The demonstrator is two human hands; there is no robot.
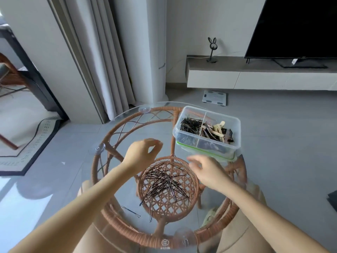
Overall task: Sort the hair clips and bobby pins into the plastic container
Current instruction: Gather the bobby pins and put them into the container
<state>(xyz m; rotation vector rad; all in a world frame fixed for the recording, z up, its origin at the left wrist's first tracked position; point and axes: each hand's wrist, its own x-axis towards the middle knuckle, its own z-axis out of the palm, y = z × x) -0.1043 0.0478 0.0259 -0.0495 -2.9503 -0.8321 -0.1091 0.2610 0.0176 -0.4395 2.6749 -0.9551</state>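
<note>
**Pins on the glass, box at the far right edge**

Plastic container (207,132): clear, rectangular, rounded corners, thin inner dividers. It sits at the far right rim of the round glass table top (125,137) and rests on something with a bright green edge, which may be its lid.
- Rear left compartment holds a dense tangle of black bobby pins (190,126).
- The compartment beside it holds hair clips (218,132). They are long and flat, dark brown and cream, and heaped at angles.
- More dark pieces show through the near wall. They are too blurred to sort.

Loose bobby pins (164,181): thin, black and hairpin-shaped, lying criss-crossed in a scatter at the centre of the glass. They lie directly above the woven round lower shelf (165,207) of the rattan frame (113,221). One stray pin (131,211) lies apart on the near left. A couple more trail off the near edge of the pile.

Left hand (144,152): raised above the far left of the scatter, fingers curled, thumb tip and fingertip closed into a small ring. I cannot tell whether a pin sits in that pinch.

Right hand (207,169): just short of the container and over the far right edge of the scatter. Fingers are loosely bent and spread, with nothing seen in them. The fingertips are smeared by blur.
</note>
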